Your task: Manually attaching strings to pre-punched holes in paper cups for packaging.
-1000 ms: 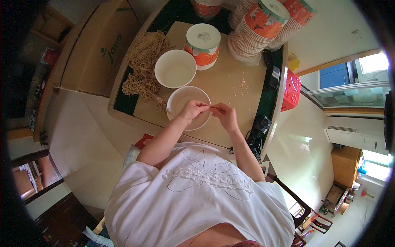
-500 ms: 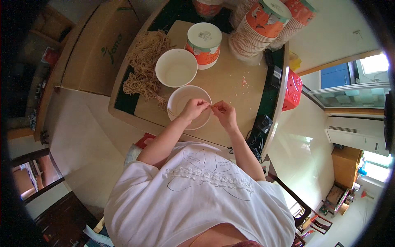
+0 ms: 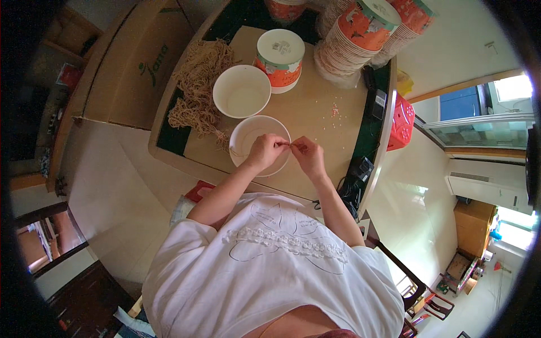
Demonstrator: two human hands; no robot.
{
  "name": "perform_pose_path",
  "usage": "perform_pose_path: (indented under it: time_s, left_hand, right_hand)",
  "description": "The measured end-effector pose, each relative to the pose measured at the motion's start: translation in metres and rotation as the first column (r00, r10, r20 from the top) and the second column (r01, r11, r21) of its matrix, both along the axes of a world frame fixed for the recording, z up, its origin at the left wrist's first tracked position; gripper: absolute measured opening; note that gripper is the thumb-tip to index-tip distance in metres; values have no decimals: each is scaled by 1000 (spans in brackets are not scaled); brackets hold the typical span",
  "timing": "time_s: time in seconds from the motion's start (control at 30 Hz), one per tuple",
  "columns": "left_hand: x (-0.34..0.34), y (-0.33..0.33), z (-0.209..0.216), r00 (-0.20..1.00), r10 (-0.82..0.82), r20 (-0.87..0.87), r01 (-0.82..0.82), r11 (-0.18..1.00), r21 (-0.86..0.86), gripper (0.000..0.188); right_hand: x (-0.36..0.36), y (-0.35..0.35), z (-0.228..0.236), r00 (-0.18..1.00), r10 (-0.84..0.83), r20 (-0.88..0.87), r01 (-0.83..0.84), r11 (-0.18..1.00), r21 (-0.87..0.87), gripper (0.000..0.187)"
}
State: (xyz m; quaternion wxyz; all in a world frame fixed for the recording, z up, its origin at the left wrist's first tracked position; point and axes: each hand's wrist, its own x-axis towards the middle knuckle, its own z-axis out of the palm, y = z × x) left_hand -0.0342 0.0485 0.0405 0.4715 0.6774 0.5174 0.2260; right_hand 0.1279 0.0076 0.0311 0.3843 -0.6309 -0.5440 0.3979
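The near paper tub (image 3: 243, 133) is white inside; the upturned tub (image 3: 279, 61) beyond it mixes orange-red sides, white patches and a green band. Tan cord (image 3: 203, 81) lies left, pink and white beads (image 3: 335, 111) right, on a brown cardboard sheet (image 3: 313, 101) over dark green tabletop (image 3: 173, 138). The white T-shirt (image 3: 276, 276) carries thin dark line drawings; the right stool (image 3: 401, 123) is red.

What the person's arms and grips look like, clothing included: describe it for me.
The left grip and right grip are ungloved, with no watch or bracelet showing. The left forearm and right forearm are bare below loose, plain white sleeves. The white shirt has ruffled trim across the chest and thin dark outlines.
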Motion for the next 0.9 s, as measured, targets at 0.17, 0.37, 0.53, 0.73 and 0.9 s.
perform_pose_path:
  time_s: [0.17,0.37,0.53,0.73,0.9]
  left_hand:
    - [-1,-1,1,1000,-9,9,9,997,79,13]
    - [0,-3,-5,998,55,37,-57,996,64,11]
    - [1,-3,-6,998,59,12,-60,998,13,10]
    - [-1,-3,-21,986,85,144,-86,996,2,9]
    - [-1,-7,-34,956,117,270,-109,993,-45,11]
  right_hand:
    - [0,1,2,988,42,150,-61,990,126,6]
    - [-8,-3,20,982,-53,183,24,987,158,9]
    - [-14,-5,19,985,0,174,-22,992,125,10]
    - [-9,-4,-9,990,-132,-57,131,991,-19,6]
    - [-6,-6,-24,955,-137,-261,106,986,-130,5]
